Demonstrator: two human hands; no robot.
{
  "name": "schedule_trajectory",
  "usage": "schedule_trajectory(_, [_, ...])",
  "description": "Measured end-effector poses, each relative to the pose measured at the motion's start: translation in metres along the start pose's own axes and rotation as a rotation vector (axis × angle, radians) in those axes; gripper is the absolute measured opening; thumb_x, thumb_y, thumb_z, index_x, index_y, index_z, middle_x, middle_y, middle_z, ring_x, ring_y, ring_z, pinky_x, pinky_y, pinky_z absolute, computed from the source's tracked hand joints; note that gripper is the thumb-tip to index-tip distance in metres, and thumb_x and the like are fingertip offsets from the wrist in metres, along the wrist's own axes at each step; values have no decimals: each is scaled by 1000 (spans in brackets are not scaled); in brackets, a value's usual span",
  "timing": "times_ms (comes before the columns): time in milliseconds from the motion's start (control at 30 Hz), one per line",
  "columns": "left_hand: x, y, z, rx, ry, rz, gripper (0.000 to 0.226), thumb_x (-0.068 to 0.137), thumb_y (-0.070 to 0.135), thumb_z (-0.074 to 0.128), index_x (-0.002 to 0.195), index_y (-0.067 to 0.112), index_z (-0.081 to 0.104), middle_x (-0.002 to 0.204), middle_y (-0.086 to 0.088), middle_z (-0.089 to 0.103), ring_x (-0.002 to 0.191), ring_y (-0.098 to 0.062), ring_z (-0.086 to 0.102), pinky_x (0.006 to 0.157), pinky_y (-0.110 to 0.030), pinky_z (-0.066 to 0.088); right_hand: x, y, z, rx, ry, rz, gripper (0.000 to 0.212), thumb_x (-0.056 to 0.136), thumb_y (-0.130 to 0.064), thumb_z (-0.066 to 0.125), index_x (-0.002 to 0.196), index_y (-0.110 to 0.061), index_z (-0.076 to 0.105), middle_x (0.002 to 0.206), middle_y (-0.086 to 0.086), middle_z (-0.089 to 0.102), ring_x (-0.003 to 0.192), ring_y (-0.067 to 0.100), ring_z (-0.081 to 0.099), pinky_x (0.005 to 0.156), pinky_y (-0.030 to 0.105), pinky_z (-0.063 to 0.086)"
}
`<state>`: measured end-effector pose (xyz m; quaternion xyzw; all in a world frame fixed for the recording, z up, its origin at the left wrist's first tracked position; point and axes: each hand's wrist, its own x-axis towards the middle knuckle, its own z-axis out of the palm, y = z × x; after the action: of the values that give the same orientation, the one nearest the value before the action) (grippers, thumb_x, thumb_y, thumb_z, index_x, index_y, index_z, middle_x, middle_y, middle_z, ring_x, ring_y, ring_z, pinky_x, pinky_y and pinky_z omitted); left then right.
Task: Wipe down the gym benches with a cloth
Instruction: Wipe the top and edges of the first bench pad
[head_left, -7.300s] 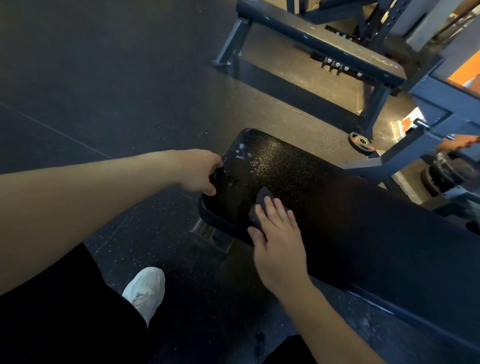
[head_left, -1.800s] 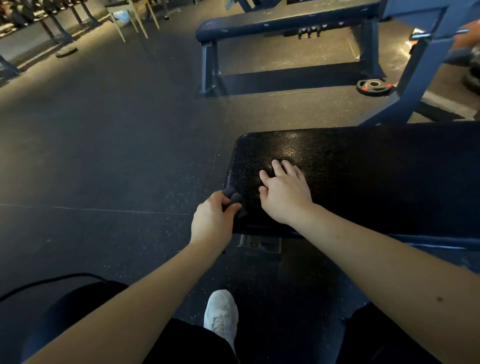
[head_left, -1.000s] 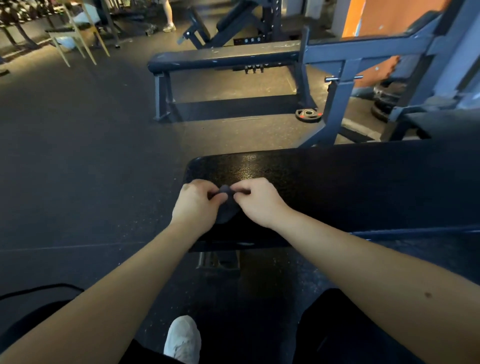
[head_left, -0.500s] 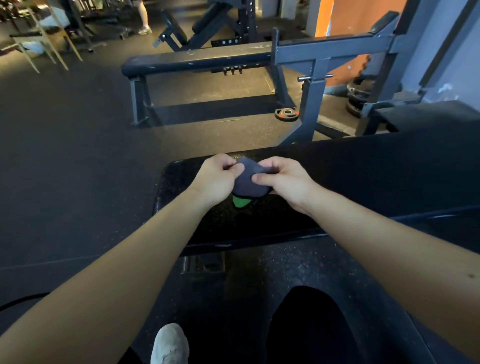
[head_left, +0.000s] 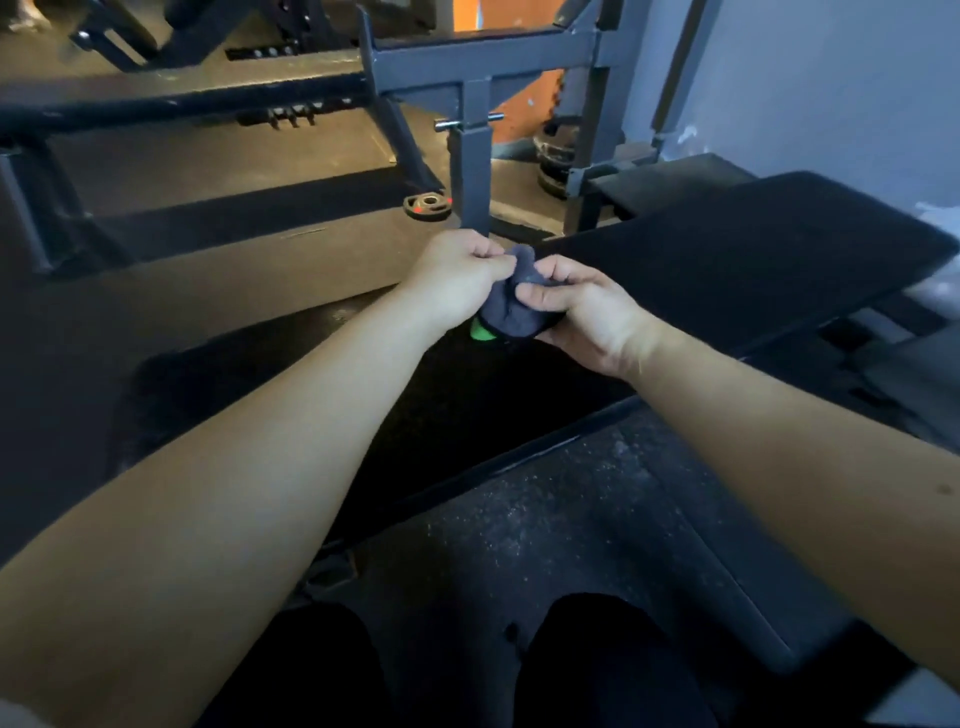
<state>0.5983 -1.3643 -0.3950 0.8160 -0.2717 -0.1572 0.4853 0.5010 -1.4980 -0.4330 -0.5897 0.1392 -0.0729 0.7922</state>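
Observation:
A black padded gym bench (head_left: 727, 270) runs from the lower left to the upper right in front of me. A small dark grey cloth (head_left: 511, 306) with a green patch at its lower edge hangs above the bench pad, bunched between both hands. My left hand (head_left: 457, 275) pinches its upper left edge with curled fingers. My right hand (head_left: 576, 312) grips its right side, with the thumb over the fabric. Both forearms reach forward from the bottom of the head view.
A second flat bench (head_left: 182, 98) on a grey steel frame stands behind. A grey rack upright (head_left: 472, 161) rises just past my hands, with a small weight plate (head_left: 428, 207) on the floor beside it. Stacked plates (head_left: 556, 156) lie by the wall. Dark rubber flooring surrounds everything.
Both hands have lifted the cloth off the bench pad and bunched it between them. The view has swung right along the bench toward the wall.

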Motion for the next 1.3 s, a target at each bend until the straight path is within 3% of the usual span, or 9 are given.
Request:
schedule_trajectory(100, [18, 15, 34, -58, -92, 55, 16, 92, 24, 69, 79, 32, 74, 91, 10, 74, 97, -16, 69, 97, -43, 56, -11, -7, -26, 52, 210, -92, 30, 87, 8, 67, 73, -18, 71, 86, 5, 73, 90, 23, 68, 82, 37, 54])
schedule_trajectory(267, [39, 36, 108, 67, -252, 189, 23, 94, 19, 64, 114, 22, 77, 116, 4, 72, 109, -15, 64, 99, -27, 48, -38, -9, -85, -24, 761, -243, 21, 84, -1, 75, 74, -17, 66, 79, 6, 70, 80, 20, 66, 77, 36, 55])
schedule_trajectory(433, [48, 49, 188, 395, -483, 327, 16, 90, 22, 63, 96, 22, 78, 98, 0, 73, 93, -24, 67, 84, -31, 53, -73, 6, -129, -223, 1146, -264, 9, 89, -12, 73, 85, -16, 66, 80, -4, 62, 74, 8, 56, 71, 21, 48])
schedule_trajectory(533, [51, 53, 218, 583, -524, 399, 18, 88, 21, 59, 96, 25, 75, 107, -2, 70, 96, -25, 62, 77, -33, 51, -88, 21, -143, -217, 1229, -193, 11, 91, -15, 74, 101, -21, 72, 84, -15, 64, 79, 0, 59, 75, 12, 45])
schedule_trajectory(633, [48, 53, 231, 739, -492, 477, 32, 92, 36, 62, 120, 21, 68, 127, -3, 59, 126, -26, 48, 86, -39, 49, -93, 33, -150, -169, 1292, -133, 22, 91, -16, 76, 113, -17, 75, 98, -8, 70, 93, 9, 66, 85, 19, 50])
schedule_trajectory(733, [47, 53, 234, 827, -490, 568, 51, 91, 53, 64, 129, 19, 62, 134, -2, 51, 132, -25, 40, 86, -38, 43, -93, 34, -152, -118, 1329, -115, 15, 91, -14, 75, 104, -21, 74, 104, -2, 73, 102, 17, 70, 93, 27, 55])
schedule_trajectory(1067, [45, 66, 238, 1053, -487, 631, 37, 86, 15, 68, 121, 13, 59, 126, -2, 54, 124, -25, 48, 72, -36, 43, -73, 24, -163, -292, 1300, -78, 13, 96, -12, 67, 101, -23, 72, 96, -6, 71, 98, 20, 71, 91, 38, 59])
schedule_trajectory(1233, [45, 76, 247, 1163, -502, 645, 41, 86, 14, 67, 125, 11, 57, 128, -4, 55, 123, -28, 52, 74, -35, 43, -64, 25, -188, -266, 1316, -97, 11, 95, -16, 68, 103, -20, 74, 95, -4, 73, 93, 20, 72, 73, 34, 60])
schedule_trajectory(1300, [46, 81, 253, 1201, -534, 643, 39, 87, 15, 65, 125, 13, 57, 129, -5, 56, 120, -29, 55, 74, -36, 43, -63, 30, -198, -222, 1337, -113, 10, 94, -13, 67, 98, -19, 74, 92, -4, 74, 90, 19, 73, 78, 36, 62])
